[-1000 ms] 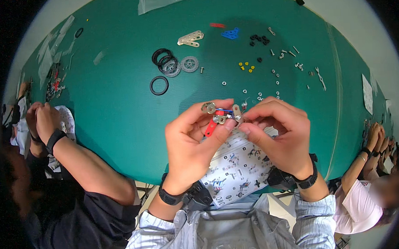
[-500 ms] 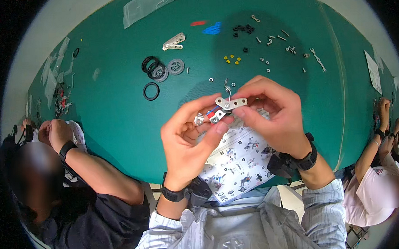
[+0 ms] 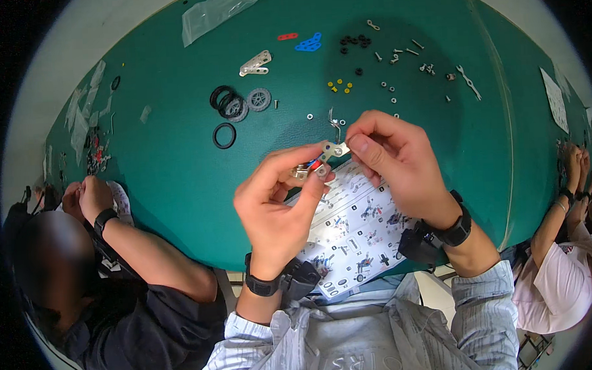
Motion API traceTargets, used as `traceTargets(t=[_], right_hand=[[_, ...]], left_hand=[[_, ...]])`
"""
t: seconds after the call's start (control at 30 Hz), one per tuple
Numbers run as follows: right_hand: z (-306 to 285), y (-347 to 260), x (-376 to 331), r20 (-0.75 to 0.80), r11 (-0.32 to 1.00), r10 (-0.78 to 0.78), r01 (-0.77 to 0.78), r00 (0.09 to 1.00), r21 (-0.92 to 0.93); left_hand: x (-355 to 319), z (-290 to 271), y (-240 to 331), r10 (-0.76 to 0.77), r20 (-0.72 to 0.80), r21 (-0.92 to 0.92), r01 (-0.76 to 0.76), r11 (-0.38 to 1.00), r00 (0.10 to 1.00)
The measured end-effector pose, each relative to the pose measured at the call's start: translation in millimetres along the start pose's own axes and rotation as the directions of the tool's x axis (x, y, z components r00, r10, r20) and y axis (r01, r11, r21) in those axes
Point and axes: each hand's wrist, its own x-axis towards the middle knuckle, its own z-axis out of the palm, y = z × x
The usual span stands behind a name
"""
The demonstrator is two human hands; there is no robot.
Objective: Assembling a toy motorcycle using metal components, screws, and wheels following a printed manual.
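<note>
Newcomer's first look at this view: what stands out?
Probably the small metal assembly held between the left hand and right hand, near mid-view. Then the printed diagram sheet below the hands. Up and left, black rings and grey wheels lie on the green table.

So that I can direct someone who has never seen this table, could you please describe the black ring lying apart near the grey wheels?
On the green table, look beyond the left hand to two grey wheels. Slightly nearer the person lies the black ring, flat and round. Unlike the overlapping black rings at the wheels, it lies apart, with only green showing through its middle.
</note>
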Motion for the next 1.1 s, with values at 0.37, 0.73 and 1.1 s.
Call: traceTargets(t=[0.37, 0.73, 1.1], right_hand=[[-11.7, -6.7, 1.7, 0.072, 0.978, -0.024, 0.038, 0.997, -0.204], [-11.0, -20.0, 2.9, -0.123, 0.961, 0.211, -0.229, 0.97, -0.156], [7.0, -3.8, -5.6, -0.057, 0.697, -0.522, 0.388, 0.851, -0.603]], left_hand=[[-0.9, -1.7, 2.6, -0.077, 0.091, -0.013, 0.078, 0.997, 0.993], [2.6, -3.6, 4.2, -0.008, 0.268, -0.014, 0.012, 1.0, 0.963], [-0.9, -2.4, 2.6, -0.069, 0.153, -0.055, 0.078, 0.995, 0.986]])
